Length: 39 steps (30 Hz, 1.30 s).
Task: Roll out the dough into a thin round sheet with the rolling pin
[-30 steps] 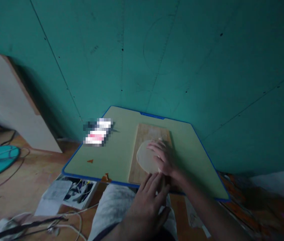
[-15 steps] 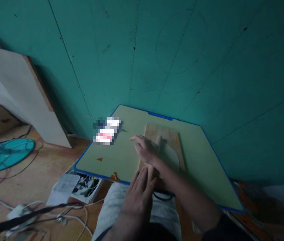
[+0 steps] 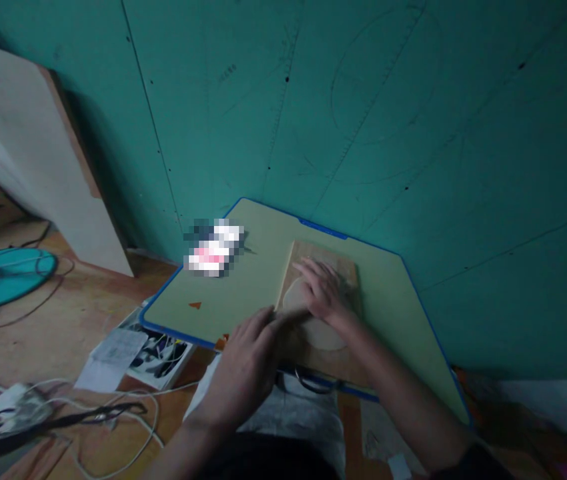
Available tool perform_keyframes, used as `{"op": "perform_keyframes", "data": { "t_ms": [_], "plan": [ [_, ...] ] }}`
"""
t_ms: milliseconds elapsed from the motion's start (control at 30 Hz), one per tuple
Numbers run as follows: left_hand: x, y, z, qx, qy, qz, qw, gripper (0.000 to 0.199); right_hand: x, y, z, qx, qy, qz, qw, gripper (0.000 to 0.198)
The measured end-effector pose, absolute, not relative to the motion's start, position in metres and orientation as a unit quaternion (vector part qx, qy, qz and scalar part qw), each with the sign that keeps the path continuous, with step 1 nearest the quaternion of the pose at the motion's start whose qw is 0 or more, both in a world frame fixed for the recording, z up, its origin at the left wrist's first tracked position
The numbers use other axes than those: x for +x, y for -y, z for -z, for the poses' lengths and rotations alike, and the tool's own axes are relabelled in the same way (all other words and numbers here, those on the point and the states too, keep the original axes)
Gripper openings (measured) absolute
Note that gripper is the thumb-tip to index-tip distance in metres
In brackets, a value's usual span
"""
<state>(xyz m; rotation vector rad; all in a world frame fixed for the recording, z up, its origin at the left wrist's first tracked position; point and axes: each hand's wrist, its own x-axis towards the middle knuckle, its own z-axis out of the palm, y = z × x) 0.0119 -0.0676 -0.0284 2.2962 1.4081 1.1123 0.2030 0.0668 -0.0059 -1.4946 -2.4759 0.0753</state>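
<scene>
A flat, pale round of dough (image 3: 324, 337) lies on a wooden board (image 3: 351, 367). Across the dough runs a rolling pin (image 3: 291, 318), slanting from lower left towards upper right. Its near end is in my left hand (image 3: 248, 363), whose fingers close over it at the board's left edge. My right hand (image 3: 322, 291) rests over the dough and the pin's far part, fingers stretched forward. The pin's far end is hidden beneath that palm.
The board sits on a pale table (image 3: 398, 320) with a blue rim, against a green wall (image 3: 243, 120). A pixelated patch (image 3: 215, 248) is at the table's left. Cables (image 3: 138, 427) and a white box of items (image 3: 166, 380) are on the floor at left.
The rolling pin has swung from nearly lengthwise on the board to a slant across the dough. My left hand has moved left; my right hand has moved right. The camera view has shifted slightly.
</scene>
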Motion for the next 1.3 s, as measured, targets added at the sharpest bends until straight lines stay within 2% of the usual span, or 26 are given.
{"op": "perform_keyframes", "data": {
  "t_ms": [167,333,500,567,833,967,1067,1167,1300],
  "plan": [
    [-0.018,0.043,0.027,0.759,-0.527,-0.373,0.085,0.036,0.164,-0.116,-0.003,-0.545,0.833,-0.079,0.058,0.046],
    [-0.023,0.011,0.018,0.734,-0.566,-0.359,0.11,0.038,0.17,-0.099,-0.001,-0.562,0.821,-0.074,0.067,0.049],
    [-0.015,-0.01,0.02,0.676,-0.58,-0.362,0.273,0.045,0.207,-0.032,0.007,-0.526,0.84,-0.026,0.127,0.05],
    [-0.009,-0.026,0.023,0.675,-0.572,-0.362,0.295,0.044,0.223,-0.006,0.011,-0.5,0.854,-0.019,0.142,0.051],
    [0.03,-0.13,0.021,0.707,-0.581,-0.33,0.232,0.033,0.239,0.032,0.027,-0.462,0.853,0.0,0.244,0.035],
    [0.05,-0.147,0.033,0.734,-0.579,-0.303,0.187,0.038,0.259,0.034,0.025,-0.475,0.794,-0.036,0.379,0.026],
    [0.056,-0.136,0.047,0.748,-0.581,-0.274,0.169,0.038,0.285,0.041,0.012,-0.554,0.681,-0.119,0.464,0.029],
    [0.058,-0.12,0.054,0.755,-0.584,-0.249,0.164,0.041,0.305,0.047,-0.008,-0.614,0.588,-0.192,0.49,0.035],
    [0.059,-0.106,0.05,0.756,-0.586,-0.24,0.166,0.043,0.313,0.052,-0.022,-0.631,0.571,-0.235,0.469,0.039]
  ]
}}
